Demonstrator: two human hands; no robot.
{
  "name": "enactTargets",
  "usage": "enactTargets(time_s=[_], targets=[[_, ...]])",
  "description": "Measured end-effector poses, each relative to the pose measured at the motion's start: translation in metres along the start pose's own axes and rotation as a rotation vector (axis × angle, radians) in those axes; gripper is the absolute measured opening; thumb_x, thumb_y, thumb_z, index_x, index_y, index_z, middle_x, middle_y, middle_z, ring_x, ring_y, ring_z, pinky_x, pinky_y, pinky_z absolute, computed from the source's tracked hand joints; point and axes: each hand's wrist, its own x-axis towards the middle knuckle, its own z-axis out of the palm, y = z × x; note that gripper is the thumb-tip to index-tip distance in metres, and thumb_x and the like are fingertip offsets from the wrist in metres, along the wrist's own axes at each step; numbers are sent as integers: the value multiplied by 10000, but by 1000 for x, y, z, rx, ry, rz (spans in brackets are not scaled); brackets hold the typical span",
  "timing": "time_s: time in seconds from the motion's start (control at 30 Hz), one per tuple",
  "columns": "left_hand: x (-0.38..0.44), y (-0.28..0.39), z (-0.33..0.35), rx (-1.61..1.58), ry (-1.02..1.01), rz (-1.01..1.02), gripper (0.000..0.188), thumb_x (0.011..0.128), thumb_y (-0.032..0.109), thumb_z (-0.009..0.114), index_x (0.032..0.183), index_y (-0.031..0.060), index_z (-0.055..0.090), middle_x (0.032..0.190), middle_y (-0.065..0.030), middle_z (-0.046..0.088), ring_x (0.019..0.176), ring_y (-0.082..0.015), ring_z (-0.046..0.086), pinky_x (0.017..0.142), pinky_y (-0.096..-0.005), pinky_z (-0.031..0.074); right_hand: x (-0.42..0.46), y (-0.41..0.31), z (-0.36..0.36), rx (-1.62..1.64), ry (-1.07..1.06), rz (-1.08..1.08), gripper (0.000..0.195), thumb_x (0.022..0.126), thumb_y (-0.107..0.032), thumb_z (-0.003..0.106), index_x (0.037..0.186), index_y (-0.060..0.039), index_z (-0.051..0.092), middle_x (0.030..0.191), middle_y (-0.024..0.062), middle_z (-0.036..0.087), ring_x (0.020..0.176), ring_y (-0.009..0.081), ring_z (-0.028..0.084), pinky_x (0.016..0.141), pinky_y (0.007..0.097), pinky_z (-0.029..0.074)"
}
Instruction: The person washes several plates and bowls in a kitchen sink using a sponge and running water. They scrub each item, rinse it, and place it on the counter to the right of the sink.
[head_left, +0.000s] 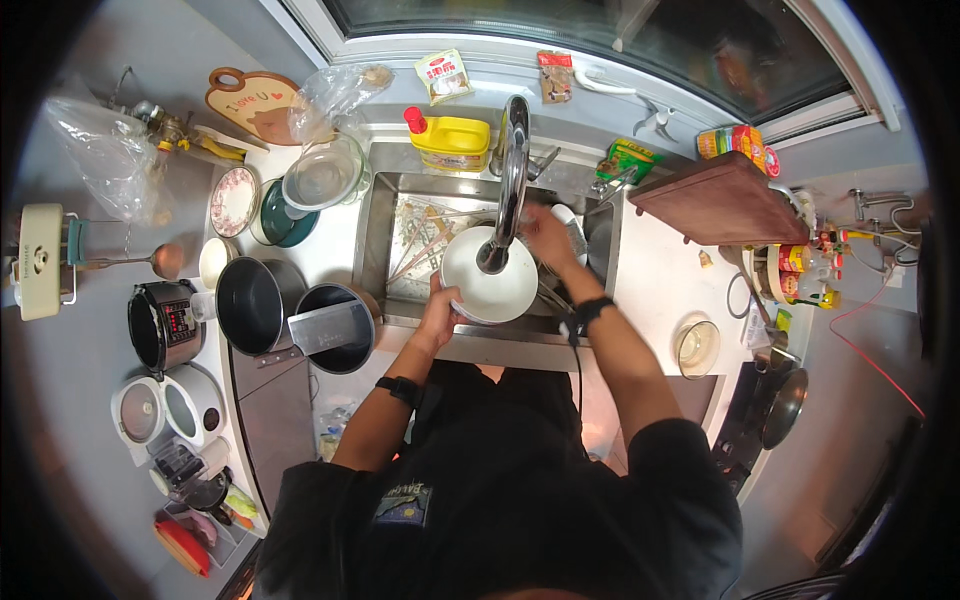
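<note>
A white bowl (501, 289) is held over the stainless steel sink (487, 330) by my left hand (441, 311), which grips its left rim. The chrome faucet (514, 165) arches above, its spout head over the bowl. My right hand (546, 236) is blurred, right of the faucet, near a white item (570, 229) with a grey surface; whether its fingers hold anything is unclear. Chopsticks (424, 255) and a perforated metal tray (409, 225) lie in the sink's left part. A yellow bottle with a red cap (454, 142) stands behind the sink.
Left of the sink are two dark pots (259, 307), a cleaver (326, 328) across one of them, plates (234, 201) and a stack of clear bowls (322, 176). To the right are a wooden cutting board (724, 202) and a glass bowl (697, 349). A cable hangs from my right wrist.
</note>
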Motion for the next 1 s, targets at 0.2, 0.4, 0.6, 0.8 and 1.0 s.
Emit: enactTargets(time_s=[0.2, 0.4, 0.6, 0.8, 1.0], targets=[[8, -5, 4, 62, 81, -29, 792, 735, 109, 620, 1465, 236, 340, 1287, -102, 542, 1121, -293, 600, 767, -478, 585, -59, -59, 49, 1366, -416, 695, 360, 1029, -262, 590, 1221, 37, 646, 1074, 122, 709, 973, 286, 709, 915, 396, 592], [-3, -1, -12, 114, 86, -19, 804, 736, 143, 660, 1467, 240, 341, 1300, -92, 547, 1119, -278, 592, 774, -465, 556, -46, -55, 90, 1525, -414, 674, 320, 1016, -351, 622, 1043, -36, 670, 935, 91, 704, 844, 233, 681, 779, 335, 567], [-24, 9, -27, 144, 148, -28, 788, 727, 115, 627, 1458, 206, 346, 1284, -127, 530, 1077, -323, 618, 730, -535, 589, -32, -65, 116, 1409, -550, 812, 315, 966, -405, 694, 808, -144, 615, 744, 2, 631, 691, 129, 610, 641, 301, 494], [-17, 12, -55, 62, 26, -124, 799, 744, 240, 631, 1489, 194, 347, 1313, -136, 558, 1091, -344, 635, 797, -570, 571, -49, -48, 100, 15, 47, 46, 291, 893, -355, 750, 930, -72, 689, 807, 43, 675, 723, 243, 629, 708, 348, 524], [8, 10, -71, -58, -242, -316, 700, 755, 337, 581, 1396, 57, 539, 1273, -178, 654, 1110, -365, 666, 882, -571, 576, -65, -41, 18, 40, -282, 291, 473, 802, -173, 700, 1231, 21, 654, 1226, 228, 692, 1075, 362, 700, 922, 431, 554]])
